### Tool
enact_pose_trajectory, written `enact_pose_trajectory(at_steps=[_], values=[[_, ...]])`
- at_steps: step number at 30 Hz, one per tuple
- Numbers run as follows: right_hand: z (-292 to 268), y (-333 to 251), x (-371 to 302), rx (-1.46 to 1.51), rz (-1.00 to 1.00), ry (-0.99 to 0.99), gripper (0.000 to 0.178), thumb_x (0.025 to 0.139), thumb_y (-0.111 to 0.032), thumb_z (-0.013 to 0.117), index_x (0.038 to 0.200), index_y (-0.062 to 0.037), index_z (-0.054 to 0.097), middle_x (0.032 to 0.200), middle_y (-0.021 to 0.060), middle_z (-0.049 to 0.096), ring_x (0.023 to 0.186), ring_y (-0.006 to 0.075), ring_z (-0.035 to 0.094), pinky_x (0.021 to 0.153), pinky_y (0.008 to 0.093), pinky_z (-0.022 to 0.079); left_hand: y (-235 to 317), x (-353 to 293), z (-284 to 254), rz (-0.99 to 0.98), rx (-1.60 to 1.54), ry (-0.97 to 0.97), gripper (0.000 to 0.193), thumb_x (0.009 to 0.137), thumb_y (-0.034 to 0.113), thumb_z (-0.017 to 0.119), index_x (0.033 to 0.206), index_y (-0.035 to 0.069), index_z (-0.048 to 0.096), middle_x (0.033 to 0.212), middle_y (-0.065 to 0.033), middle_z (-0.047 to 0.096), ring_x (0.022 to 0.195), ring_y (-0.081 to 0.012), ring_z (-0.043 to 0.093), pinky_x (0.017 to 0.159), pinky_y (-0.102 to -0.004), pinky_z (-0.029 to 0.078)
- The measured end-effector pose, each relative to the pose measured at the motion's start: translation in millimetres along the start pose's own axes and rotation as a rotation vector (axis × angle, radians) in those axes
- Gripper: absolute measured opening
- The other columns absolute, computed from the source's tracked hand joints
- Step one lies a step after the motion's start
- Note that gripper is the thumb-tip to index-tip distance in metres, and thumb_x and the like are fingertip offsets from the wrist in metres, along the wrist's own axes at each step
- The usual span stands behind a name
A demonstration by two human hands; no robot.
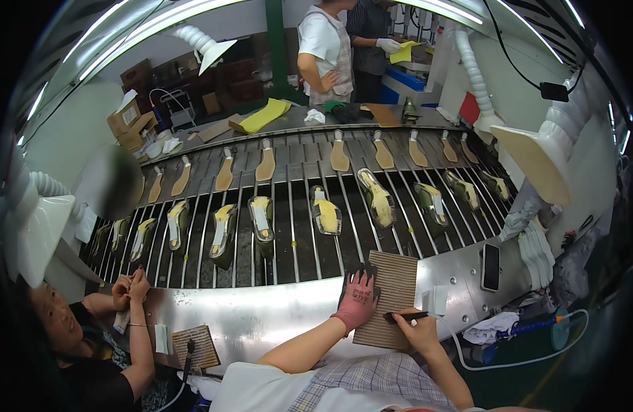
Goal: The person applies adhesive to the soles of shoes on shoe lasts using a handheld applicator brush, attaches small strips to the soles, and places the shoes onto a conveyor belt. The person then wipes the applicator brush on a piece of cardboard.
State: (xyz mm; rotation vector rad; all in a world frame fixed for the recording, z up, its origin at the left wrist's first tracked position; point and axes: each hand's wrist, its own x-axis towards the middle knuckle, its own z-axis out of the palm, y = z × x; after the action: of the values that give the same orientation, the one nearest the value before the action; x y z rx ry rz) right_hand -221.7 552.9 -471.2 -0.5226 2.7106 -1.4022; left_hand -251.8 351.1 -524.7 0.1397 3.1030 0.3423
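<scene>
Beyond the corrugated board [397,280], a broad conveyor [294,257] of smooth, parallel metal bars is spread over dark gaps. Under the board and out to both sides of it, a shiny steel ledge [261,302] is laid, its right part dotted with round fastener heads. Far to the left of the board, a co-worker [90,353] in dark clothing is seen with both hands brought together. The board itself, brown, roughly rectangular and ridged with close parallel flutes, is placed flat on the ledge. Past its far end, rounded shoe uppers [327,216] with pale yellow linings are set in a row on the bars, and behind them flat, tan, sole-shaped pieces [339,159] are lined up. The board's left side is covered by the left hand [359,299], clad in a pink and dark knit-like glove, its fingers spread and nothing gripped. At the board's right side, a slim black pen [411,315] is grasped by the bare right hand [421,334], its tip over the flutes. Farther right of the board, a dark-faced, rounded-corner phone [491,268] is laid
</scene>
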Motion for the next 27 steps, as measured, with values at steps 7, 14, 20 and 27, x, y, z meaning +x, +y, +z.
enact_pose_trajectory(at_steps=[7,14,20,27], values=[[-10.3,-23.0,34.8,-0.018,-0.177,0.187,0.015,0.083,-0.014,0.075,0.09,-0.0005,0.071,0.084,0.0134,0.072,0.075,0.0248,0.07,0.067,0.0321,0.053,-0.6,-3.3,-7.7,-0.007,-0.073,0.003,0.064,0.091,0.034,0.056,0.142,-0.003,0.04,0.145,-0.0252,0.041,0.137,-0.0378,0.036,0.116,-0.0516,0.023],[-32.2,-73.3,67.2,0.205,-0.418,0.255,0.011,0.08,0.001,0.074,0.091,0.0013,0.071,0.084,0.0104,0.069,0.076,0.0191,0.065,0.07,0.029,0.05,-45.0,-15.7,-107.7,0.427,-2.548,-0.043,0.049,0.102,0.026,0.045,0.146,0.006,0.039,0.138,-0.0122,0.055,0.13,-0.0271,0.05,0.113,-0.0432,0.035],[-27.1,-101.1,84.6,0.554,-0.277,0.081,0.01,0.086,-0.002,0.07,0.095,0.0015,0.07,0.086,0.0054,0.066,0.079,0.0107,0.06,0.072,0.0219,0.046,-110.3,-12.1,-167.2,0.724,-2.82,0.259,0.036,0.102,0.021,0.045,0.135,0.01,0.054,0.128,-0.0073,0.063,0.121,-0.0258,0.058,0.109,-0.0415,0.042],[-1.8,-123.7,89.7,0.406,-0.489,0.064,0.012,0.084,-0.003,0.073,0.094,0.0018,0.07,0.084,0.0051,0.067,0.075,0.0099,0.059,0.069,0.022,0.045,-135.8,-22.8,-125.6,0.133,-2.608,0.457,0.037,0.097,0.028,0.053,0.126,0.006,0.06,0.125,-0.0123,0.063,0.119,-0.0282,0.058,0.104,-0.0422,0.046]])
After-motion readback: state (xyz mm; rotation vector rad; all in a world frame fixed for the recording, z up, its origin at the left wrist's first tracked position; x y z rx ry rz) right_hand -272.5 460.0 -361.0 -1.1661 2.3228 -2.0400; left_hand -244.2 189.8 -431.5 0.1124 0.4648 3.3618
